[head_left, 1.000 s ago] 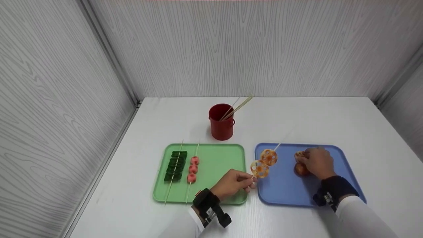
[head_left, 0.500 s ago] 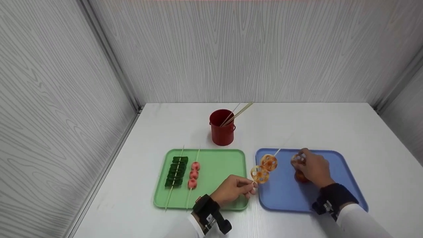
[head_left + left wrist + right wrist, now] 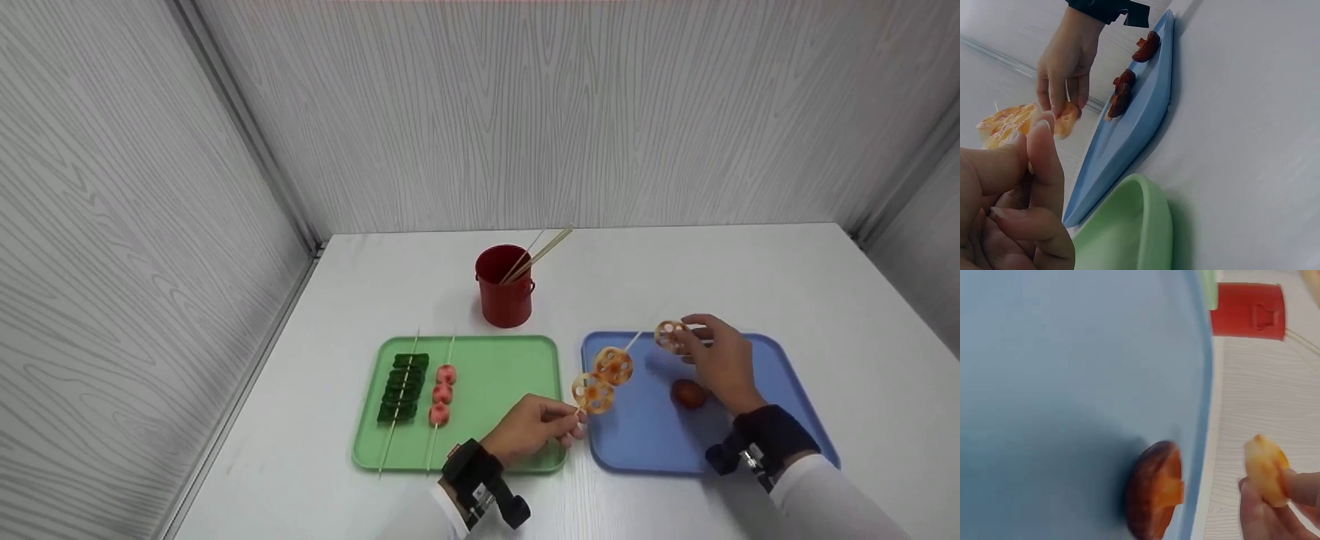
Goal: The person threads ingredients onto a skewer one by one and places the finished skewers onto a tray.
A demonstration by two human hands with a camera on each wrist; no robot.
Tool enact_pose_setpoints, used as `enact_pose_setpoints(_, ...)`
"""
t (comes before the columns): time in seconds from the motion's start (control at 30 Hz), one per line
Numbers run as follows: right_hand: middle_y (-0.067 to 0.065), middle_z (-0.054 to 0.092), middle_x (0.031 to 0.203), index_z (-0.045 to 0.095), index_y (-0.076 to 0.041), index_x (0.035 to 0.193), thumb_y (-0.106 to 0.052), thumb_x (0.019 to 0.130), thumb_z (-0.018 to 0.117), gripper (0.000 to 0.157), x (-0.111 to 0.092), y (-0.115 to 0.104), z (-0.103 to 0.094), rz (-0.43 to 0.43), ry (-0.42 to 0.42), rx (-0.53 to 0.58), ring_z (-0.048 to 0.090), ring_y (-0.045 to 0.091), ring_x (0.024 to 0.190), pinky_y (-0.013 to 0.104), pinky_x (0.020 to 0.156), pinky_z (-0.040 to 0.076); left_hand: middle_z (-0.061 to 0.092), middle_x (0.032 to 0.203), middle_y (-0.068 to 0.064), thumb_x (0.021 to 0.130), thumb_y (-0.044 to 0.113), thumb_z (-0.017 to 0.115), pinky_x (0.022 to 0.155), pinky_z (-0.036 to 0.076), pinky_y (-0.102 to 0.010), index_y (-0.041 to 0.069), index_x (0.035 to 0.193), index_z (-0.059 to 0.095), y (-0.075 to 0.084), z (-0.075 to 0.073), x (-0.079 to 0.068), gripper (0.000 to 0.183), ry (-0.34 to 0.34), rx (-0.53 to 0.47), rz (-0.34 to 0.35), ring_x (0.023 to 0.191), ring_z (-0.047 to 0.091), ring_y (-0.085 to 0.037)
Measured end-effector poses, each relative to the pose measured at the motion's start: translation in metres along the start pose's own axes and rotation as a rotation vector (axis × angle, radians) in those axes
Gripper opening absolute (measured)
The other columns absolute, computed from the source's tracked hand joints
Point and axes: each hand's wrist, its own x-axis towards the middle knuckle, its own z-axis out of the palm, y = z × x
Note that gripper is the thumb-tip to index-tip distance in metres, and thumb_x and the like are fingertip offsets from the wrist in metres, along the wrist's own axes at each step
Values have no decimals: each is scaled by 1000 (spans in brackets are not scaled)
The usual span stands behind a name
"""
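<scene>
Between its thumb and fingers, my left hand [image 3: 529, 429] pinches a skewer [image 3: 634, 340] low down, over the gap between the trays. Two browned lotus root slices [image 3: 613, 366] are threaded on it, and its far end points up and right. My right hand [image 3: 724, 367] pinches a third lotus root slice [image 3: 667, 337] by its edge above the back of the blue tray [image 3: 630, 442], near the skewer's free end. Below that hand lies a brown mushroom [image 3: 688, 394]; the left wrist view shows several mushrooms [image 3: 1147, 47] in that tray, and the right wrist view shows one mushroom [image 3: 1154, 492] close up.
On the left, a green tray [image 3: 517, 360] bears a skewer of dark green folded pieces [image 3: 403, 386] and a skewer of pink pieces [image 3: 442, 393]. Behind the trays stands a red bucket [image 3: 506, 304] with several thin sticks [image 3: 551, 244]. Pale wood-grain panels [image 3: 525, 112] enclose the table.
My right hand has lifted the lotus root slice from beside the mushroom and moved it up and left toward the skewer's tip. My left hand has stayed nearly still, keeping hold of the skewer.
</scene>
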Motion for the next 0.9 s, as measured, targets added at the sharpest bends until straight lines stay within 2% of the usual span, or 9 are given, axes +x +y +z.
enact_pose_setpoints(0.07, 25, 66, 101, 61, 4, 123, -9, 96, 62, 30, 1, -4, -2, 65, 12, 141, 71, 13, 72, 20, 65, 57, 72, 85, -13, 95, 2, 60, 65, 54, -21, -6, 108, 71, -1, 0, -1, 18, -7, 11, 4, 64, 61, -6)
enact_pose_setpoints(0.17, 20, 62, 104, 55, 6, 130, -8, 98, 58, 35, 3, -10, -4, 137, 35, 346, 69, 6, 75, 20, 71, 57, 72, 85, -14, 95, 4, 60, 65, 54, -21, -5, 107, 71, 0, -1, -2, 19, -19, 29, 21, 64, 61, -5)
enact_pose_setpoints(0.37, 13, 52, 105, 48, 6, 135, -9, 97, 60, 43, 6, -20, -11, 298, 28, 730, 71, 11, 83, 22, 77, 55, 72, 88, -19, 96, 5, 60, 70, 56, -28, -4, 107, 71, -3, -2, -2, 19, -28, 54, 38, 64, 61, -5)
enact_pose_setpoints(0.47, 12, 49, 109, 47, 2, 136, -11, 96, 61, 44, 8, -26, -15, 394, 21, 874, 71, 13, 85, 23, 80, 54, 72, 89, -19, 96, 4, 59, 71, 57, -30, -4, 107, 72, -4, -3, -3, 19, -27, 56, 29, 64, 61, -6)
enact_pose_setpoints(0.6, 11, 45, 116, 47, -2, 135, -12, 95, 61, 44, 11, -32, -20, 477, 10, 1028, 71, 15, 89, 23, 85, 53, 72, 90, -18, 96, 4, 59, 70, 56, -27, -4, 107, 72, -4, -4, -4, 19, -26, 42, 15, 64, 61, -6)
enact_pose_setpoints(0.73, 11, 46, 120, 53, -6, 127, -9, 94, 63, 35, 12, -35, -23, 509, 15, 1164, 71, 18, 90, 25, 87, 52, 72, 89, -17, 96, 4, 60, 68, 55, -26, -3, 107, 72, -5, -2, -4, 18, -24, 48, 4, 64, 61, -6)
enact_pose_setpoints(0.83, 10, 47, 121, 57, -8, 123, -9, 92, 65, 31, 12, -36, -25, 511, 26, 1216, 71, 20, 90, 26, 85, 53, 72, 88, -16, 96, 4, 60, 67, 55, -25, -3, 107, 72, -4, -2, -4, 18, -25, 73, -3, 63, 61, -6)
enact_pose_setpoints(0.9, 9, 49, 121, 59, -9, 122, -11, 92, 66, 31, 12, -36, -27, 505, 28, 1216, 71, 20, 91, 21, 78, 55, 72, 87, -17, 96, 4, 60, 67, 55, -25, -2, 107, 72, -4, -2, -4, 18, -28, 87, 4, 64, 60, -6)
